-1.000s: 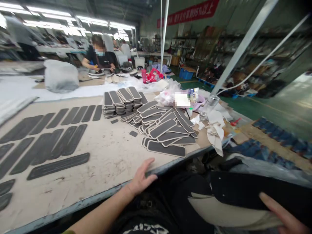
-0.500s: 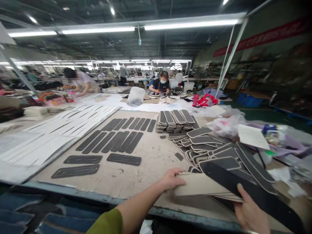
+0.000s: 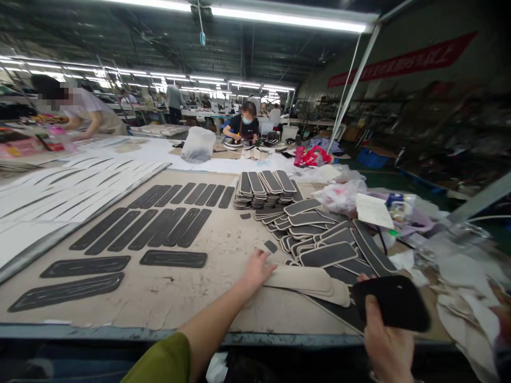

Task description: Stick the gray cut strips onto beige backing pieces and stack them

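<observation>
My left hand (image 3: pixel 258 272) is at the left end of several overlapping beige padded strips (image 3: pixel 307 279), its thumb and fingers closed on their edge. To the right, my right hand (image 3: pixel 385 338) grips a black strip with rounded corners (image 3: pixel 395 303), thumb on the near face and fingertips showing behind its far edge. That black strip is tilted up at the right end of the beige ones. Beneath them, part of another dark strip (image 3: pixel 331 311) shows on the table. Beyond my hands lies a loose heap of dark strips with pale edges (image 3: pixel 327 254).
Neat stacks of strips (image 3: pixel 263 186) stand behind the heap. Dark strips lie in rows (image 3: pixel 159 229) at the left of the tabletop (image 3: pixel 223 298). White sheets (image 3: pixel 80 186) lie farther left; plastic bags (image 3: pixel 339 194) are at the right. A co-worker (image 3: pixel 244 127) sits across the table.
My view has turned to the right. The black strip has moved from lying across the beige strips to their right end, where my right hand tilts it. My left hand stays at their left end.
</observation>
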The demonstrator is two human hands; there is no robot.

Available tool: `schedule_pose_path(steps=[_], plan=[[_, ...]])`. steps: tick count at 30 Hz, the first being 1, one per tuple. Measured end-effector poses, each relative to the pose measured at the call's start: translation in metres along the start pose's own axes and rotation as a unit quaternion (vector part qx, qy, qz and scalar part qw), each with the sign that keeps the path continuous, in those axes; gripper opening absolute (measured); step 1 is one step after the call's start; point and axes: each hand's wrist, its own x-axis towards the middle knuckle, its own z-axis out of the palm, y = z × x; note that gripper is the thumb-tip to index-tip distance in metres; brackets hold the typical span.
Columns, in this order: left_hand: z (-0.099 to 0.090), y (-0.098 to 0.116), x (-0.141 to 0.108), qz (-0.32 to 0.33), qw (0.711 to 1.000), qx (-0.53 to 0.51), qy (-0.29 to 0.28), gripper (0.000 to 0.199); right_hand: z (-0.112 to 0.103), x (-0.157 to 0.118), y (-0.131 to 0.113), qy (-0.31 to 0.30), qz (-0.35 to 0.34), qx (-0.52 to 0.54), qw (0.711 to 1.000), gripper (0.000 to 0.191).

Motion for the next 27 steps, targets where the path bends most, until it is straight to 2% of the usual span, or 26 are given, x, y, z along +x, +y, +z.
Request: schedule_pose_path(steps=[2,4,7,9,11,13,15,17,20,22,24,27], plan=[[-0.010,-0.001,-0.013,0.009,0.996,-0.057,0.061,0.040,0.000,-0.018,-0.028,-0.059,-0.066,0.018,0.996,0.050],[-0.023,-0.006,-0.031,-0.034,0.982,-0.169,0.075,0.040,0.016,-0.040,-0.053,-0.131,-0.150,0.008,0.980,0.057],[-0.049,-0.023,-0.061,-0.129,0.941,-0.309,0.038,0.049,0.065,-0.078,-0.078,-0.215,-0.231,-0.034,0.948,0.069],[-0.069,-0.035,-0.083,-0.145,0.939,-0.308,0.053,0.050,0.100,-0.100,-0.085,-0.241,-0.249,-0.048,0.937,0.067],[-0.087,-0.046,-0.103,-0.114,0.963,-0.230,0.085,0.045,0.128,-0.114,-0.086,-0.265,-0.250,-0.051,0.930,0.064],[-0.099,-0.052,-0.122,-0.037,0.989,-0.115,0.085,0.036,0.142,-0.117,-0.086,-0.304,-0.263,-0.038,0.915,0.061],[-0.102,-0.056,-0.136,0.063,0.997,-0.006,0.034,0.030,0.144,-0.111,-0.085,-0.346,-0.292,-0.008,0.892,0.061],[-0.096,-0.057,-0.144,0.146,0.986,0.069,-0.030,0.032,0.136,-0.100,-0.082,-0.365,-0.303,0.017,0.880,0.063],[-0.083,-0.054,-0.147,0.200,0.967,0.135,-0.086,0.035,0.118,-0.084,-0.065,-0.320,-0.275,0.008,0.906,0.060],[-0.077,-0.050,-0.145,0.202,0.961,0.161,-0.102,0.032,0.104,-0.078,-0.038,-0.261,-0.261,-0.034,0.929,0.054],[-0.076,-0.044,-0.145,0.199,0.957,0.179,-0.111,0.027,0.091,-0.075,0.004,-0.210,-0.264,-0.087,0.937,0.050],[-0.081,-0.039,-0.144,0.197,0.948,0.215,-0.128,0.018,0.087,-0.068,0.075,-0.182,-0.302,-0.122,0.928,0.044]])
